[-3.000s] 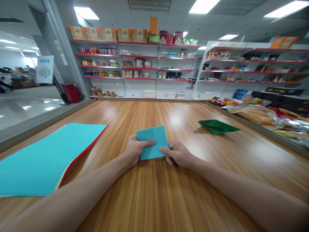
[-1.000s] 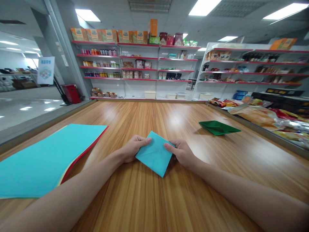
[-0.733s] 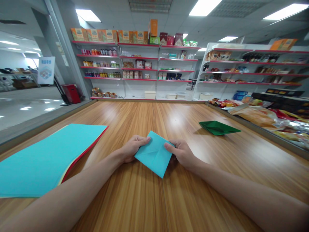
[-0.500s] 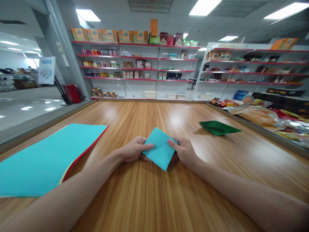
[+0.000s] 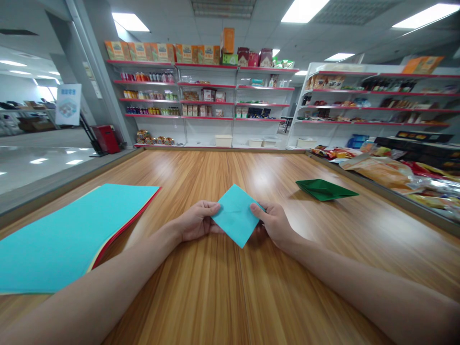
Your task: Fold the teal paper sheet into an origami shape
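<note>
A folded square of turquoise paper (image 5: 235,215) is held as a diamond just above the wooden table (image 5: 230,287), one corner pointing toward me. My left hand (image 5: 196,221) pinches its left corner with thumb and fingers. My right hand (image 5: 273,224) grips the right corner the same way. Both forearms rest along the table.
A stack of coloured sheets (image 5: 64,235) with a turquoise one on top lies at the left. A folded green paper piece (image 5: 325,189) sits on the table at the right. Snack packets (image 5: 388,170) line the right edge. Store shelves (image 5: 204,96) stand behind.
The paper lay flat under both hands three seconds ago; it has been turned to a diamond and tilted up, its near corner rising slightly over the last second.
</note>
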A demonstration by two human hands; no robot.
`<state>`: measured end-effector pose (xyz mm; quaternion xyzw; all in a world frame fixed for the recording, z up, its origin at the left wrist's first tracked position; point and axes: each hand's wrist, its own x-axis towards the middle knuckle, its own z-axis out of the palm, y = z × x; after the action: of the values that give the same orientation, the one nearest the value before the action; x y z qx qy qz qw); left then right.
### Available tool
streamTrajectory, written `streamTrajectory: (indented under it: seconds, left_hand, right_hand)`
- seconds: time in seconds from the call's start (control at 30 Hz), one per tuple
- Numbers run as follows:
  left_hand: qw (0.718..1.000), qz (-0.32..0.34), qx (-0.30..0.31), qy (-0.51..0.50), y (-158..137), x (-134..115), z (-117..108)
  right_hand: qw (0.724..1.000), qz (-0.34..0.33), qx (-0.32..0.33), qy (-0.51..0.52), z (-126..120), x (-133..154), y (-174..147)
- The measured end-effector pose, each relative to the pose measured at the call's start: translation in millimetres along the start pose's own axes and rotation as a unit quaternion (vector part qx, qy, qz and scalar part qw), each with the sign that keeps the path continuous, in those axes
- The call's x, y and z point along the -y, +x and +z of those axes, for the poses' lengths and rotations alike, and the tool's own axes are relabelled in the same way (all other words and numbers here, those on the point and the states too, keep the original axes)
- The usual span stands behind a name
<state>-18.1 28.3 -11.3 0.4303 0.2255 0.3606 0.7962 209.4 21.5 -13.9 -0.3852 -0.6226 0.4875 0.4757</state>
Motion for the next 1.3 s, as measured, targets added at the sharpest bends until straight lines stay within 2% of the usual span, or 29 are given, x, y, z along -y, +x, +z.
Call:
streamTrajectory:
  seconds: [0.13, 0.23, 0.33, 0.5, 0.7, 0.83, 1.03, 1.17, 1.3]
  left_hand:
    - [0.999, -0.003, 0.035, -0.017, -2.7, -0.1, -0.2]
    - [0.999, 0.002, 0.046, -0.017, -3.8, 0.4, 4.8]
    - [0.999, 0.026, 0.019, 0.005, -2.5, 2.2, 10.1]
    - [0.995, 0.076, -0.045, 0.038, 1.2, 6.7, 12.2]
    - [0.995, 0.081, -0.038, 0.048, -0.7, 7.9, 14.2]
    - [0.994, 0.080, -0.026, 0.076, -1.9, 8.2, 16.3]
    - [0.989, 0.088, -0.052, 0.111, -2.5, 9.8, 15.4]
    - [0.992, 0.066, -0.029, 0.106, -4.8, 8.7, 16.2]
    - [0.993, 0.059, -0.012, 0.098, -5.2, 8.4, 17.6]
  right_hand:
    - [0.999, 0.012, 0.014, 0.033, 0.0, -0.5, -0.4]
    - [0.999, 0.014, -0.032, 0.022, -0.9, -1.8, 1.8]
    - [0.998, 0.025, -0.060, 0.013, -0.9, -0.5, 3.4]
    - [0.996, 0.076, 0.047, -0.011, 2.4, 6.8, -0.7]
    - [0.984, 0.108, 0.138, 0.013, 3.2, 11.1, -5.1]
    - [0.984, 0.100, 0.145, 0.010, 4.5, 12.5, -5.5]
    - [0.980, 0.103, 0.167, 0.014, 3.7, 13.6, -5.3]
    - [0.970, 0.131, 0.201, 0.028, 0.6, 15.1, -6.6]
    - [0.972, 0.131, 0.183, 0.075, 2.3, 16.7, -8.0]
